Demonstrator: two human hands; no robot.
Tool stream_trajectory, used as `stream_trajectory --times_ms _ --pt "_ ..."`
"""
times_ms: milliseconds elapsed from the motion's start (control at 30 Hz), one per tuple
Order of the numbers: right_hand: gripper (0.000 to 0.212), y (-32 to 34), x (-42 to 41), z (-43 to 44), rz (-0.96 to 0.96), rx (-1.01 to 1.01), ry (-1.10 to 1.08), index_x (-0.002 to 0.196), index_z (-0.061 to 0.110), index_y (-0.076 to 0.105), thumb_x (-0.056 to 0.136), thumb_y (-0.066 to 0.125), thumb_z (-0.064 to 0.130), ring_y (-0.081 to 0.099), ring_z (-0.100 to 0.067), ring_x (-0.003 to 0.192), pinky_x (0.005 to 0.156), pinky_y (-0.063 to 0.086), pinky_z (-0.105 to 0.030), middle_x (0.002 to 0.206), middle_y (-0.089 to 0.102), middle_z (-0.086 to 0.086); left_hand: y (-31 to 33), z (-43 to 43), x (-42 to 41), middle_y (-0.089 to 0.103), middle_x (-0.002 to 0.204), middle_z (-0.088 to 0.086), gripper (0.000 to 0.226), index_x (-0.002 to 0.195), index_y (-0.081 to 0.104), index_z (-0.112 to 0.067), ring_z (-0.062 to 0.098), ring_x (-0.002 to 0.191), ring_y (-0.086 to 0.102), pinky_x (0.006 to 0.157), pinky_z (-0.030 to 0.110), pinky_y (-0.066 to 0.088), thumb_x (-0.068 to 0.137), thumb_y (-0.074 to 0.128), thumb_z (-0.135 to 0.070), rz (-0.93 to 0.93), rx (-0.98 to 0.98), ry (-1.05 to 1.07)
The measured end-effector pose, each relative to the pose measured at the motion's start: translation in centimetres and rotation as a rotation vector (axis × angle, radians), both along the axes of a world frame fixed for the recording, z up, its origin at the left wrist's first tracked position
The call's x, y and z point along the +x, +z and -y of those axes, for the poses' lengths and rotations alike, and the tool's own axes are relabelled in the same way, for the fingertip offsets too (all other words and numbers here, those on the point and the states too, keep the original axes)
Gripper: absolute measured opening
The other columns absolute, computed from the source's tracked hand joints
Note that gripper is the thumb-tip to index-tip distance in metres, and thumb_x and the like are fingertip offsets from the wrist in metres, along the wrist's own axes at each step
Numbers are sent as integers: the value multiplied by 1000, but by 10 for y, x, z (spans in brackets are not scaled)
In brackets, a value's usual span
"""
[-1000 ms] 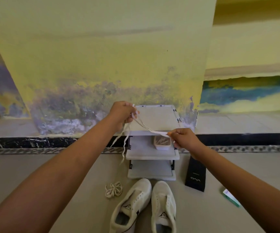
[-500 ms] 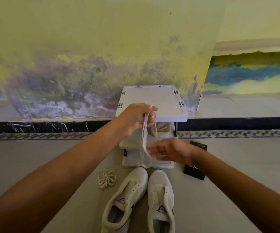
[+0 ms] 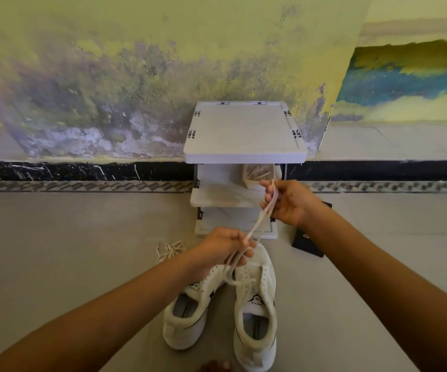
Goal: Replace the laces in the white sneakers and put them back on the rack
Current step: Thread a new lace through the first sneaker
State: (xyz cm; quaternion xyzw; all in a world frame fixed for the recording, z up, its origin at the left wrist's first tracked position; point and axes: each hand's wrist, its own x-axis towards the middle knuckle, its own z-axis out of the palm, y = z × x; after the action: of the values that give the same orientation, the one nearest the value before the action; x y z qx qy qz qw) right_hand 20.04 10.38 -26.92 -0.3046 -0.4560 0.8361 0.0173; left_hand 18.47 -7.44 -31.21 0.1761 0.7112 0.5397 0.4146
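Two white sneakers stand side by side on the floor, the left sneaker (image 3: pixel 187 315) and the right sneaker (image 3: pixel 256 312), both without laces. A white lace (image 3: pixel 260 224) runs doubled between my hands above the shoes' toes. My left hand (image 3: pixel 225 249) grips its lower part, and loose ends hang from it over the shoes. My right hand (image 3: pixel 288 202) pinches the upper loop in front of the white shoe rack (image 3: pixel 244 157). A second bundled lace (image 3: pixel 170 249) lies on the floor left of the sneakers.
The rack stands against a stained yellow wall. A small clear box (image 3: pixel 257 174) sits on its middle shelf. A black box (image 3: pixel 309 244) lies on the floor right of the rack. My toes (image 3: pixel 214 366) show at the bottom edge.
My left hand dropped from in front of the rack's top shelf to just above the sneakers. My right hand rose and took the lace's upper loop. The view tilted downward.
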Motion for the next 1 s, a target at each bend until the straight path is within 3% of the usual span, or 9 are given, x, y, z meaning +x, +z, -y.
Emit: stream_trajectory --times_ms 100,200,267,333,467,567,633,833,1000 --pt "29 -7 8 2 -13 84 34 101 5 61 100 34 13 43 -11 56 73 49 -30 62 44 0 -16 8 10 66 85 5 16 89 65 -11 14 71 61 78 31 53 92 50 -6 57 -196 -82" --pt "28 -12 15 8 -53 215 139 108 7 61 101 36 17 40 -10 56 65 47 -25 62 42 1 -15 4 1 63 107 2 19 106 65 -16 14 93 58 84 30 48 92 53 -11 -128 -367 -201" --pt "27 -15 21 12 -83 297 231 106 9 63 100 38 19 40 -10 56 61 44 -22 62 43 3 -6 -3 -9 62 114 1 21 109 64 -17 15 100 56 83 28 44 92 53 -15 -156 -268 -48" --pt "27 -18 26 17 -100 373 312 101 13 64 100 38 20 43 -9 57 62 44 -22 62 46 3 6 -9 -19 65 110 2 21 108 64 -17 18 103 58 85 29 44 95 50 -23 -16 -80 155" --pt "27 -23 33 26 -81 426 357 83 15 59 100 39 22 46 -11 60 65 44 -24 65 51 0 15 -16 -31 71 94 -1 35 103 67 -18 15 93 63 81 29 47 97 41 -40 166 112 239" --pt "28 -28 34 31 -80 487 407 82 14 58 100 38 23 47 -12 62 69 44 -25 67 52 0 15 -22 -31 69 77 -3 21 95 67 -18 13 78 64 72 28 47 94 51 -32 174 156 291" --pt "28 -31 35 33 -75 492 460 87 13 61 100 38 22 48 -11 62 69 45 -25 66 53 2 15 -24 -31 68 79 1 11 95 64 -14 11 70 65 65 26 50 92 56 -21 181 204 384" --pt "31 -39 36 39 23 499 537 91 11 66 101 38 17 49 -11 58 63 47 -21 64 52 0 20 -18 -41 66 83 3 12 84 59 -15 13 74 62 67 24 51 93 53 -9 187 262 562" --pt "28 -39 33 43 96 489 574 91 8 65 100 40 15 57 -14 64 68 51 -23 70 59 -3 19 -11 -45 67 85 2 14 100 52 -15 13 75 63 65 25 50 93 53 -4 156 328 656"
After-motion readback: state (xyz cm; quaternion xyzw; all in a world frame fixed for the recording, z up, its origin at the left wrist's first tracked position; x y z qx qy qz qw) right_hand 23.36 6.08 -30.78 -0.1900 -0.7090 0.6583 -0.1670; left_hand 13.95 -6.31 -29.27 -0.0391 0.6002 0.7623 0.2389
